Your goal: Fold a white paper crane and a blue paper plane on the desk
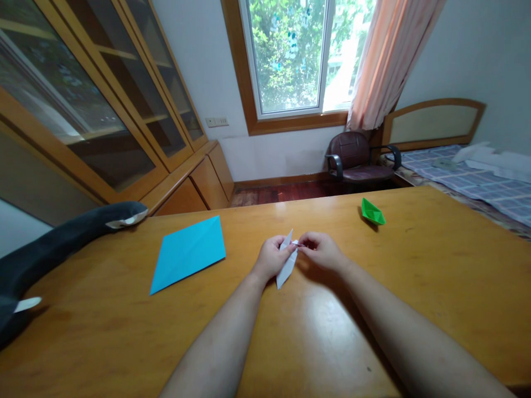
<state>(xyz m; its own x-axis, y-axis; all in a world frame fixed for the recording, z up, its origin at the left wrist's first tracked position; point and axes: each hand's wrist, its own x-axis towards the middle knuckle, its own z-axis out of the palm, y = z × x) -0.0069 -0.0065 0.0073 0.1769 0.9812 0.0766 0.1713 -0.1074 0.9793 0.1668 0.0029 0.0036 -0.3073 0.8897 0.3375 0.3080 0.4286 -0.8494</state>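
Observation:
A piece of folded white paper (287,270), pointed at both ends, is held just above the middle of the wooden table (332,326). My left hand (271,257) is closed on it from the left, thumb lying across the fold. From the right, my right hand (321,250) pinches a small dark-coloured edge of the same paper between thumb and fingertips. Exactly how the layers are folded there is too small to make out. To the left lies a blue sheet of paper (191,254) with crease lines. A green paper boat (372,212) stands at the right, toward the far edge.
A dark plush toy (62,237) with white parts lies along the table's left side. Beyond the table are a glass-fronted cabinet (124,94), a brown armchair (352,155) and a bed (468,171) with a checked cover. A window (290,55) is behind.

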